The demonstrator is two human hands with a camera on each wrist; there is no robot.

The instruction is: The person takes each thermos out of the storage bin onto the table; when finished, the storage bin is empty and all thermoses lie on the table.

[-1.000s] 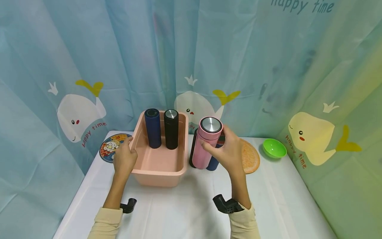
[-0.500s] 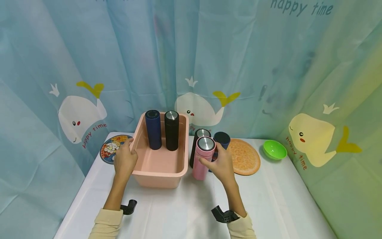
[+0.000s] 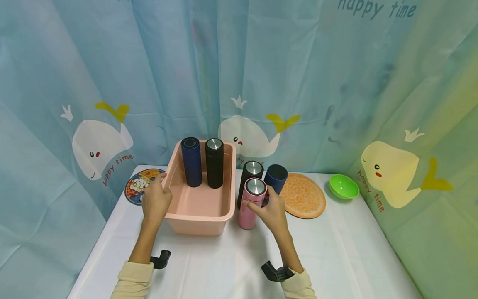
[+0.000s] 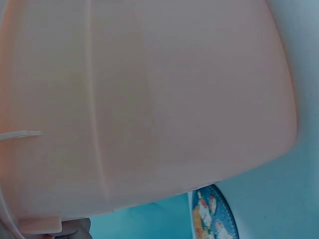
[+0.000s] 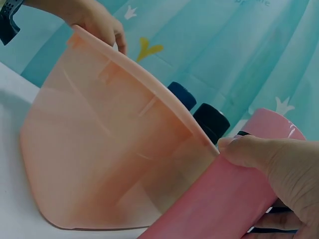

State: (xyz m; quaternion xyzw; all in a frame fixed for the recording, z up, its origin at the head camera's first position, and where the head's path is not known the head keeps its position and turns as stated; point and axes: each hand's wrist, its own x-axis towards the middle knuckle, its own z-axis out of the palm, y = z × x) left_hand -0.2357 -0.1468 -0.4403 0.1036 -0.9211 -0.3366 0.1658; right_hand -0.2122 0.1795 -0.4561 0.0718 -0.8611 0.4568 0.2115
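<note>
In the head view the left hand point(image 3: 156, 200) grips the left rim of a pink bin point(image 3: 201, 216). A dark blue bottle point(image 3: 192, 164) and a black bottle point(image 3: 214, 166) stand upright inside the bin, toward its back. The right hand point(image 3: 271, 211) holds a pink bottle point(image 3: 247, 216) near its top, thumb on one side, just right of the bin. Behind the pink bottle are a second black bottle point(image 3: 253, 167) and a second blue bottle point(image 3: 276, 174). The right wrist view shows the thumb across the pink bottle point(image 5: 214, 199); its base is out of frame.
A round cartoon mat point(image 3: 139, 187) lies left of the bin. An orange round mat point(image 3: 304, 197) is on the right, with a green bowl point(image 3: 343, 187) beyond it. A whale-print curtain point(image 3: 284, 74) stands behind the white table point(image 3: 209, 265).
The right hand has lowered the pink bottle and brought it nearer the front edge, uncovering the tops of the black and blue bottles behind. The left hand stays at the bin's rim.
</note>
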